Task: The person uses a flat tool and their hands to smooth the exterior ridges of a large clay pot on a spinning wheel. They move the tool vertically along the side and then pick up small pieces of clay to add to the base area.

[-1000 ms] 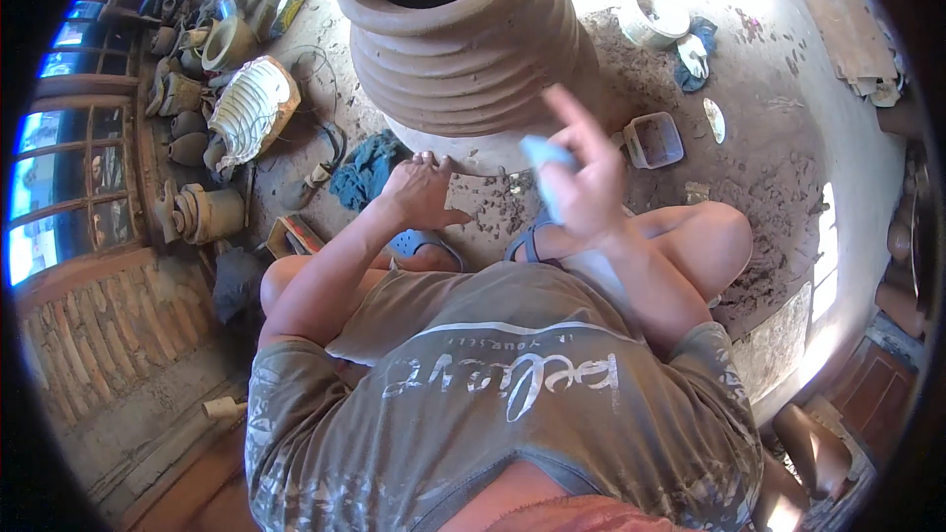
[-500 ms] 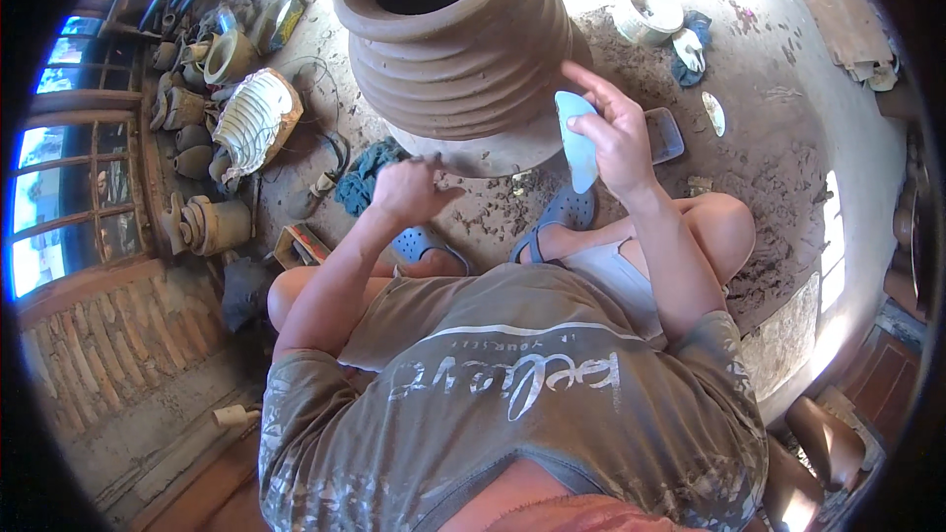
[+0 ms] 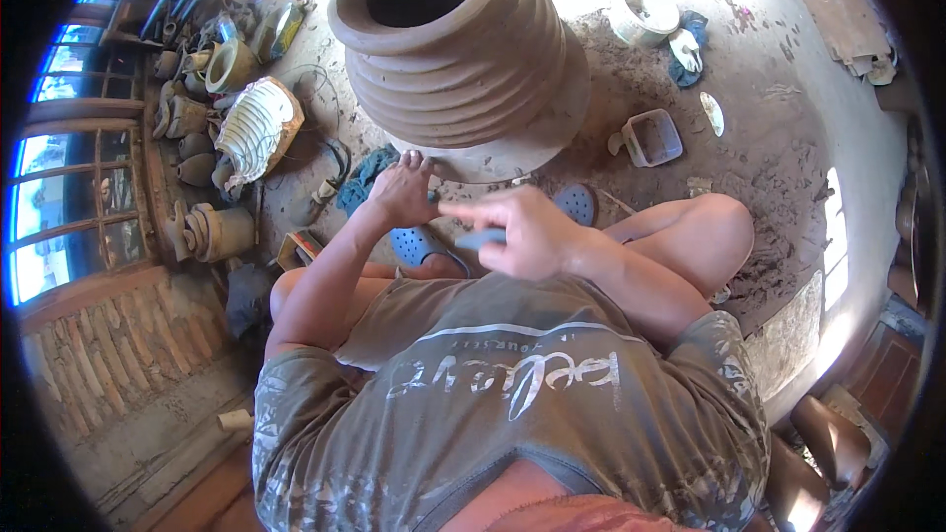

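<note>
A large grey clay pot with a wide rim and ridged wall stands on a round board. My left hand rests its fingertips at the board's near edge, fingers apart, holding nothing I can see. My right hand is low over my lap, beside the left, with the index finger stretched leftward and the other fingers closed on a flat blue scraper, partly hidden by the hand.
Clay pots and a pale ribbed piece crowd the left below a window. A teal cloth lies behind my left hand. At the right are a plastic box, a white bucket and clay scraps.
My right hand, with the blue scraper, has swung down and leftward from beside the pot to over my lap, next to my left hand, which stays at the board's edge.
</note>
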Demonstrator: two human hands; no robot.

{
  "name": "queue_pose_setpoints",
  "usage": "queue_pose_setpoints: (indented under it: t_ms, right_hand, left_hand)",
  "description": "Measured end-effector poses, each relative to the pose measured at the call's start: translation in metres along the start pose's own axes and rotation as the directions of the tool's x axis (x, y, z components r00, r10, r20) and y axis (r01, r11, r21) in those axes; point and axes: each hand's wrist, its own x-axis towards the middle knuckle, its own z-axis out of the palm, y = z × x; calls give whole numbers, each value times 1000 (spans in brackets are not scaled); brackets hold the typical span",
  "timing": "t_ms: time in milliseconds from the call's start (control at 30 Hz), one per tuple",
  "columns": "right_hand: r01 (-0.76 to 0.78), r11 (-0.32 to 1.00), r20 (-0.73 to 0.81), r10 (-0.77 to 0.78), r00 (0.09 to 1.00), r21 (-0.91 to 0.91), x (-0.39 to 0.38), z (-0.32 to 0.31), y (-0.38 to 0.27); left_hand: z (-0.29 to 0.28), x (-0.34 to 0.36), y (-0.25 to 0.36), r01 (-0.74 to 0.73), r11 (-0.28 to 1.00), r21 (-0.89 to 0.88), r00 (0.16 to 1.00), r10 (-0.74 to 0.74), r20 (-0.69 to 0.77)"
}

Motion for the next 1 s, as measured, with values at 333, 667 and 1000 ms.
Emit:
queue_pose_setpoints:
  t_ms: [333,667,1000]
  right_hand:
    - [-300,952,-913,70,403,-59,-134,-206,51]
    - [-927,237,-445,824,350,-291,-332,-105,268]
    - [-116,721,-696,691,198,683,-423,-171,324]
  left_hand:
    - [-98,-59,-72,281,734,-619,904,-419,-86]
    - [-139,-11,4,-409,628,-662,686,-267,-677]
    - [-138,7,-32,-449,632,-632,700,-192,-688]
